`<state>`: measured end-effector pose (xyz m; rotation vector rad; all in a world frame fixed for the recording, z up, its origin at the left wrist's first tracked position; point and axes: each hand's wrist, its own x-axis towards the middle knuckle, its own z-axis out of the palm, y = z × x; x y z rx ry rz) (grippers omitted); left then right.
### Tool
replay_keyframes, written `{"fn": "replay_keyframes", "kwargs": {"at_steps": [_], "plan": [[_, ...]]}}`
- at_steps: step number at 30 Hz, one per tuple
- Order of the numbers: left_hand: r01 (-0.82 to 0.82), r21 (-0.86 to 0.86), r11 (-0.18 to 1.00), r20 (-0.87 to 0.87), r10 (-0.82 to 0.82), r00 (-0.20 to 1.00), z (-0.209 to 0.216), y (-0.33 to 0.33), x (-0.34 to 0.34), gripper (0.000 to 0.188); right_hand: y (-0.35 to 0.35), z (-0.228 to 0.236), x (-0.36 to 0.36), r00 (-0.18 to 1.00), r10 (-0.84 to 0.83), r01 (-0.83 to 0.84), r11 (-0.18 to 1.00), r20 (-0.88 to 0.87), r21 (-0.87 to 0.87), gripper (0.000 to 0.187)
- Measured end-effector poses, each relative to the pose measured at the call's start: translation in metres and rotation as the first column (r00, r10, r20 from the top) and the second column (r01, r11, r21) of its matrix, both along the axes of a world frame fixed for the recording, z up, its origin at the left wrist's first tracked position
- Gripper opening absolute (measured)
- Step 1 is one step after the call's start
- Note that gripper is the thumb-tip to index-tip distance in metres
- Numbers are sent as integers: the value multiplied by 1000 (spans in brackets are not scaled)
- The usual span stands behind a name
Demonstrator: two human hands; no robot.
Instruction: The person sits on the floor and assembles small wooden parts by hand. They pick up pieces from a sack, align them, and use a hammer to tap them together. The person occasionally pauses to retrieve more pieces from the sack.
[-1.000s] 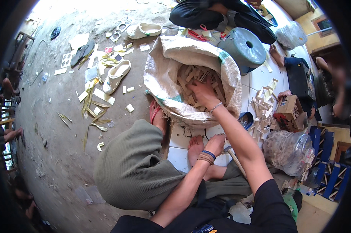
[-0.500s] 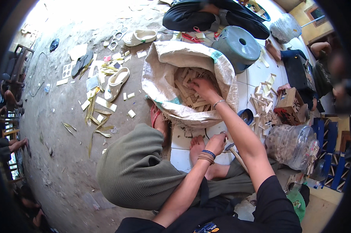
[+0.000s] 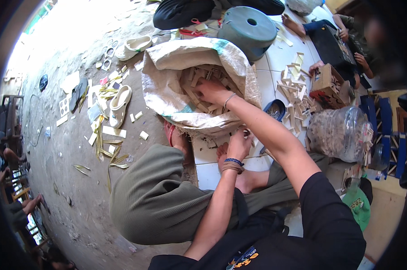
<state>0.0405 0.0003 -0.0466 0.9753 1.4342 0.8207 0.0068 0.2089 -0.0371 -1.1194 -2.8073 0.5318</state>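
Observation:
A white woven sack point(image 3: 167, 96) stands in front of me, its rim rolled outward, with many small wooden pieces point(image 3: 201, 104) inside. My right hand point(image 3: 212, 91) reaches down into it and touches the pieces. Its fingers are partly hidden there, so I cannot tell what they grip. My left hand point(image 3: 240, 146) is closed just below the sack's near side, above my bare foot. Something small and dark shows at its fingers, but I cannot make out what it is.
A grey-green plastic stool point(image 3: 246, 31) stands behind the sack. To the right are a heap of wooden pieces point(image 3: 296, 92), a blue-rimmed bowl point(image 3: 275, 109), a cardboard box point(image 3: 332, 85) and a clear plastic jug point(image 3: 338, 132). Pale clogs point(image 3: 120, 105) lie leftward. Other people sit nearby.
The view has shifted, so most surroundings appear farther left. My right hand remains among the wooden pieces. My left hand, still closed, has moved closer to the sack.

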Motion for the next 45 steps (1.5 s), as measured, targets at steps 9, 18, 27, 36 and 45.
{"fn": "replay_keyframes", "kwargs": {"at_steps": [9, 18, 27, 36, 45], "plan": [[-18, -52, 999, 131, 25, 991, -2, 6, 1, 47, -38, 89, 63, 815, -275, 38, 904, -510, -427, 27], [-64, -465, 883, 581, 359, 730, 55, 1, 12, 31, -167, 141, 229, 179, -907, 390, 421, -381, -819, 22], [-73, -446, 892, 693, 396, 603, 75, 3, 15, 47, -222, 133, 245, -112, -906, 239, 373, -407, -896, 21], [-104, -424, 900, 707, 400, 583, 85, 5, 6, 65, -231, 132, 224, 86, -913, 264, 408, -400, -874, 21], [-54, -376, 925, 712, 325, 623, 87, 7, 2, 96, -220, 147, 229, 484, -773, 582, 634, -409, -509, 17]]}}
